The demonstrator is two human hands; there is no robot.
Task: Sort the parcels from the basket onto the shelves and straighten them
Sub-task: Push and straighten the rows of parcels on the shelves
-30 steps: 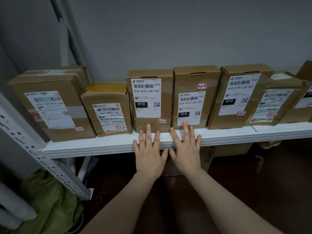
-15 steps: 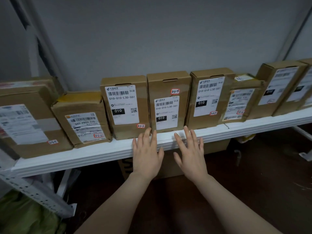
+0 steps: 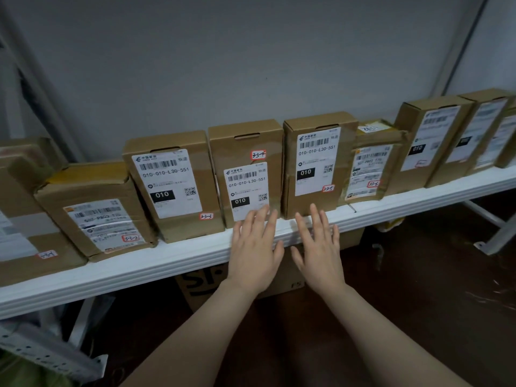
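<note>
Shifting rightward along the white metal shelf point(image 3: 139, 272), flat-palmed and grasping nothing, pressing the left hand point(image 3: 255, 252) to the brown cardboard parcel tagged 3-3-4 point(image 3: 245, 152) and the right hand point(image 3: 318, 247) to its 3-3-5 neighbour point(image 3: 318, 163), probably squaring the next stretch of that shelf's row.

Brown cardboard parcels point(image 3: 208, 177) carry white labels point(image 3: 167, 182) with black barcodes and black 010 blocks; small stickers point(image 3: 258, 155) are red-edged. Yellow tape point(image 3: 86, 170) tops one at left. White shelf point(image 3: 139, 270), grey wall point(image 3: 251, 51), dark reddish floor point(image 3: 418, 303)
</note>
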